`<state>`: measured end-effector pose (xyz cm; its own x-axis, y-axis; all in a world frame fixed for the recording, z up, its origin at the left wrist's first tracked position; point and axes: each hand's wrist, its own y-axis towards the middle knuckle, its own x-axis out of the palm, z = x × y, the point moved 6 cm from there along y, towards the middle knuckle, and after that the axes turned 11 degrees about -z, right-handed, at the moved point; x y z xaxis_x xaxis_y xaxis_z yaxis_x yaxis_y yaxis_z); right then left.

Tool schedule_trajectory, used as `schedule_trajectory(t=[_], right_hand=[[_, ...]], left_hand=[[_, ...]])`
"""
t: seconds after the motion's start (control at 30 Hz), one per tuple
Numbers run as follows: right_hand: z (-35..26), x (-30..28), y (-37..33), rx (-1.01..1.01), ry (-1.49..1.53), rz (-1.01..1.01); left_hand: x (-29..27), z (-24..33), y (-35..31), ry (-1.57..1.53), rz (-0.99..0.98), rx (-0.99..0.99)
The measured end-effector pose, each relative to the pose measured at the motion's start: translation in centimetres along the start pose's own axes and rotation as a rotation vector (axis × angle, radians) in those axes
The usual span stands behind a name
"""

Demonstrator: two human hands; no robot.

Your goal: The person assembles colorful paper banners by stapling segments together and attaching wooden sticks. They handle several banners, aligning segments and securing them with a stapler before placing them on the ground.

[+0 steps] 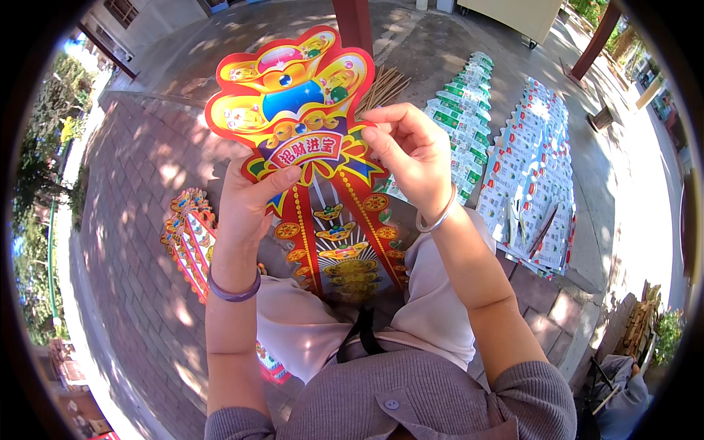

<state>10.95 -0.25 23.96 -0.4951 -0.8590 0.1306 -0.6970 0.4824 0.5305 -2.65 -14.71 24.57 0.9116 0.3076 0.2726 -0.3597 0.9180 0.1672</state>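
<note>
A red and gold printed paper decoration [293, 95] with a crown-like top stands upright in front of me. Its long tapering lower part hangs down between my knees. My left hand [257, 192] grips the left edge below the crown, thumb flat on the front and fingers hidden behind. At the right edge, my right hand [411, 150] pinches the paper between thumb and forefinger. Whether a small thing is also in that pinch cannot be made out.
Thin wooden sticks [386, 86] lie behind the decoration. To the right are overlapping green-and-white sheets [460, 110] and a stack of white printed sheets [532, 158] with scissors [515, 220] on it. Similar red decorations [192, 242] lie on the brick paving at left. A post [353, 29] stands ahead.
</note>
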Motion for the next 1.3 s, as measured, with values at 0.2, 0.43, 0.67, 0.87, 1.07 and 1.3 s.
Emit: schedule_trajectory(t=[0.2,0.43,0.67,0.87,1.07,1.3], right_hand=[[-0.01,0.02,0.04,0.009,0.042,-0.004],[-0.07,-0.02,0.16,0.026,0.037,-0.023],[-0.03,0.33,0.23,-0.002,0.119,-0.077],[0.27,0.43,0.32,0.005,0.164,-0.136],[0.45,0.58,0.45,-0.032,0.177,-0.082],[-0.11,0.66,0.62,0.014,0.113,-0.058]], left_hand=[[0.09,0.06,-0.03,0.006,0.001,0.002],[0.23,0.18,-0.15,0.023,0.018,0.000],[0.20,0.15,-0.23,-0.026,0.017,0.003],[-0.11,0.03,-0.28,-0.043,0.010,0.012],[-0.12,-0.06,-0.25,-0.054,0.000,0.016],[0.11,0.44,-0.50,0.009,0.010,0.038]])
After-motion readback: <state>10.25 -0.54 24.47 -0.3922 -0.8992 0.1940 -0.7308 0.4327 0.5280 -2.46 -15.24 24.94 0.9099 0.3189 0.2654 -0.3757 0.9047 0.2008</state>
